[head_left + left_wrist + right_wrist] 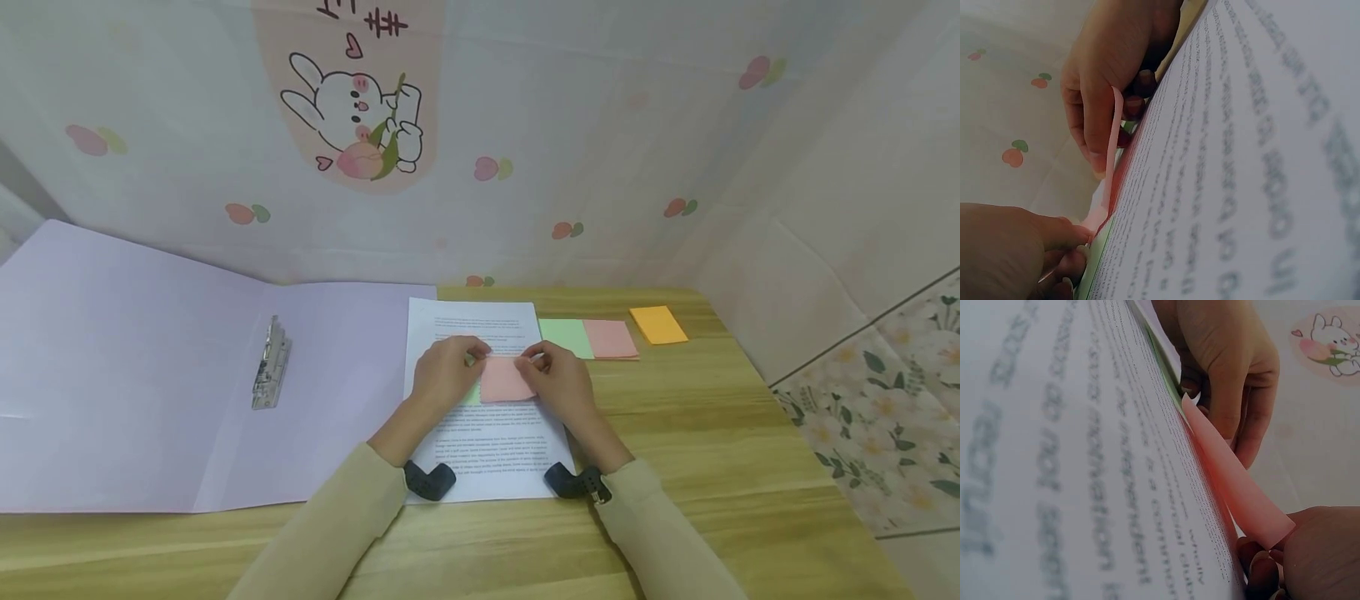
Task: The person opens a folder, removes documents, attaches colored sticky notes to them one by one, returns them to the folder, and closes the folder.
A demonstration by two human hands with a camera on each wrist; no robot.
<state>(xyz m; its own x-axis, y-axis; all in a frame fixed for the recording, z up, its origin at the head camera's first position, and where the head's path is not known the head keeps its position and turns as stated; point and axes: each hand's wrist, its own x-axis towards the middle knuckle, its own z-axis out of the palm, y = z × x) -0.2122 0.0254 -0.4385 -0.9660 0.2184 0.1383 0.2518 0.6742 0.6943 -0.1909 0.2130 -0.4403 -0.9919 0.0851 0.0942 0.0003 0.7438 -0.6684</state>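
A pink sticky note (504, 382) is held over a printed sheet (487, 458), its lower edge lifted off the paper in the right wrist view. My left hand (444, 371) pinches the note's upper left corner between thumb and fingers. At its right side, my right hand (558, 379) pinches the edge. Part of a green sticky note (472, 395) shows on the sheet, just left of the pink one and beneath the left hand. Seen from the left wrist, the pink note (1112, 150) stands up from the page between both hands.
An open lilac folder (330, 375) with a metal clip (271, 367) spreads to the left, partly under the sheet. Right of the sheet lie a green pad (566, 337), a pink pad (611, 339) and an orange pad (658, 325) on the wooden table (712, 467). A patterned curtain (570, 150) hangs behind.
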